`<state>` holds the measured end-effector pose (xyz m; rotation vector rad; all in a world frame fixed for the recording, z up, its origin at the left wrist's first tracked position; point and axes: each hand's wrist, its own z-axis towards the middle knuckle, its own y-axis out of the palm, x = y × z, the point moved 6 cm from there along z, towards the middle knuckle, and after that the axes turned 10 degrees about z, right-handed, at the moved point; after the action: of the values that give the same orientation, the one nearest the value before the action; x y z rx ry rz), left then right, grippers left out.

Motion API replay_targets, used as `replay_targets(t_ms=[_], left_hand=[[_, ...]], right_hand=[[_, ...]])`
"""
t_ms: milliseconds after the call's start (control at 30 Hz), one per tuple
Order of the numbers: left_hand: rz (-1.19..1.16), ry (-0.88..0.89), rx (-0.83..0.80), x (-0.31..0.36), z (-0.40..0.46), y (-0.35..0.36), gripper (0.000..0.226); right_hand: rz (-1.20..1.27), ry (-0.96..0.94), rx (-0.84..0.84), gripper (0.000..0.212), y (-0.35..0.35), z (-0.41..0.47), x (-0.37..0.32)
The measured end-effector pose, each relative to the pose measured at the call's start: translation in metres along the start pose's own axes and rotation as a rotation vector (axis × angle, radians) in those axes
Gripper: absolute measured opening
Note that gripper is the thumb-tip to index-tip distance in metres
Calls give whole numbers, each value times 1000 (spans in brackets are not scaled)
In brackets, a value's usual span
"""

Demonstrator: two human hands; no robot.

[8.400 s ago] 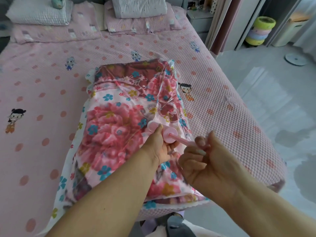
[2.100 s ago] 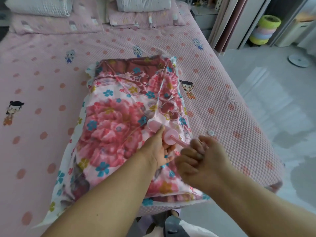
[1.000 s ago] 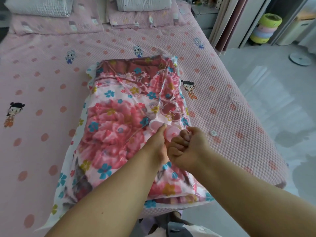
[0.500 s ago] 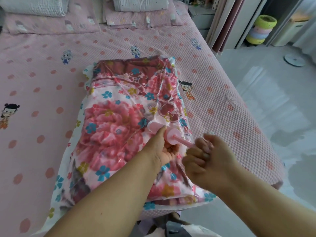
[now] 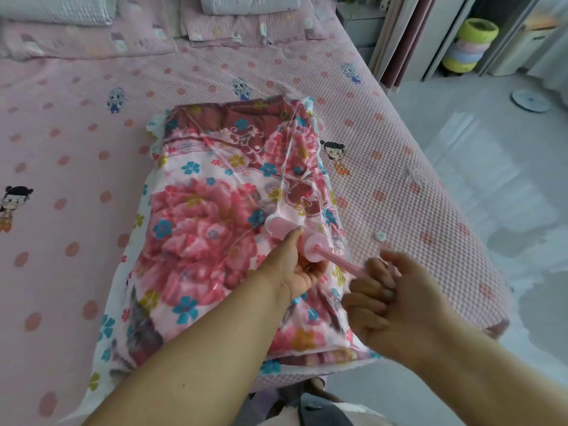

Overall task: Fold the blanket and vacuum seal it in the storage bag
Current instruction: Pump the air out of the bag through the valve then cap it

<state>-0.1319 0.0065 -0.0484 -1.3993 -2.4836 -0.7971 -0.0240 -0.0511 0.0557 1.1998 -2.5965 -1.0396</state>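
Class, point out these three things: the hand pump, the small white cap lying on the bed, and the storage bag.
hand pump (image 5: 281, 228), head view, pink barrel.
small white cap (image 5: 380, 236), head view, its top.
storage bag (image 5: 299, 149), head view, clear plastic.

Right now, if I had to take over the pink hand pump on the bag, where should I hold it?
Probably two grips. Wrap the pink pump barrel from its near side, as the left hand does, bracing it on the storage bag. Take the rod's handle end endwise from the right, where the right hand grips it: the rod slides along that axis.

Head-worn view, down over bed (image 5: 399, 155)
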Motion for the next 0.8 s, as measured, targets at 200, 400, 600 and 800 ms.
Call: replay_targets(t_ms=[200,400,600,800], left_hand=[[19,14,-30,3,3,1,41],[-49,12,14,11,5,0,19],[-71,51,38,12,12,-1,13],[14,18,47,14,18,-2,29]], right_hand=[[78,-51,62,46,20,34,1],[-21,-63,5,45,15,29,4],[107,-45,44,44,4,4,-2],[-103,-150,77,44,28,55,-2]])
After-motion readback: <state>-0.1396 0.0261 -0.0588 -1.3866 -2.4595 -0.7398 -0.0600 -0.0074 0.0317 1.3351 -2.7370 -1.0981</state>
